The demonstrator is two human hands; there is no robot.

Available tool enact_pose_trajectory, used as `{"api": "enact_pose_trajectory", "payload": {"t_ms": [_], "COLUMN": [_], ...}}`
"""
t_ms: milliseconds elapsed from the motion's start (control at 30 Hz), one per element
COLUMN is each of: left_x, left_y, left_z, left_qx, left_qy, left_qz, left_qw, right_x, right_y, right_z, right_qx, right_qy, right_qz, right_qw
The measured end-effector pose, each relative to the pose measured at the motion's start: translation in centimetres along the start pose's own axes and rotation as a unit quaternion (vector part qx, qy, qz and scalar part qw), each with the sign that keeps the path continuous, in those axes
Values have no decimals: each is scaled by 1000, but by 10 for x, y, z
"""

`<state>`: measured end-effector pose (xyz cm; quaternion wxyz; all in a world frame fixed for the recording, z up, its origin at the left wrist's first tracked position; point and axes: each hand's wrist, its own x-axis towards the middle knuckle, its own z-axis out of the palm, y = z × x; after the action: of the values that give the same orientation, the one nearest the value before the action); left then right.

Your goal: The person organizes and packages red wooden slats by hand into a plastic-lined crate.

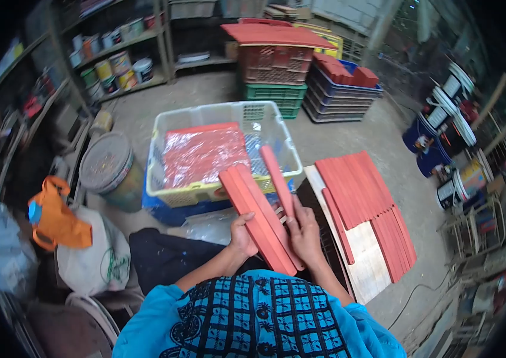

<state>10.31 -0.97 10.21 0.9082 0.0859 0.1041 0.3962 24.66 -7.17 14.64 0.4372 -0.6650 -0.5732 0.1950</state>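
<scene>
My left hand (244,237) is closed round a stack of long red strips (257,221), which slants in front of my chest. Just to its right, my right hand (305,234) grips a single red strip (277,179) pointing up and away, its lower fingers beside the stack. Beyond them stands a white and yellow basket (166,128) holding red pieces in clear plastic (202,154). On a pale board (365,262) at the right lie rows of red strips (357,186), with one strip (337,225) apart along their left side.
Stacked crates (277,98) stand behind the basket, and blue crates (339,101) hold red blocks. A lidded drum (107,164), a white sack (89,262) and an orange container (59,215) are at the left. Buckets (443,113) line the right; shelves (115,48) stand behind.
</scene>
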Motion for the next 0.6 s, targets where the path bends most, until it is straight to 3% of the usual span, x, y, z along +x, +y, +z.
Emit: {"api": "enact_pose_trajectory", "payload": {"t_ms": [133,233,433,600], "left_x": [-6,-4,-2,-4], "left_y": [6,6,6,7], "left_z": [-17,-19,-13,-28], "left_qx": [-20,-19,13,-6], "left_qy": [21,29,-13,-8], "left_qz": [-8,9,18,3], "left_qw": [1000,999,1000,1000], "right_x": [-2,-1,-5,-2], "right_y": [-22,-35,-22,-6], "right_z": [-2,-3,16,16], "right_qx": [-48,-71,-58,132], "right_qy": [-80,-150,-140,-189], "right_qz": [-22,23,-15,93], "right_qw": [995,986,988,969]}}
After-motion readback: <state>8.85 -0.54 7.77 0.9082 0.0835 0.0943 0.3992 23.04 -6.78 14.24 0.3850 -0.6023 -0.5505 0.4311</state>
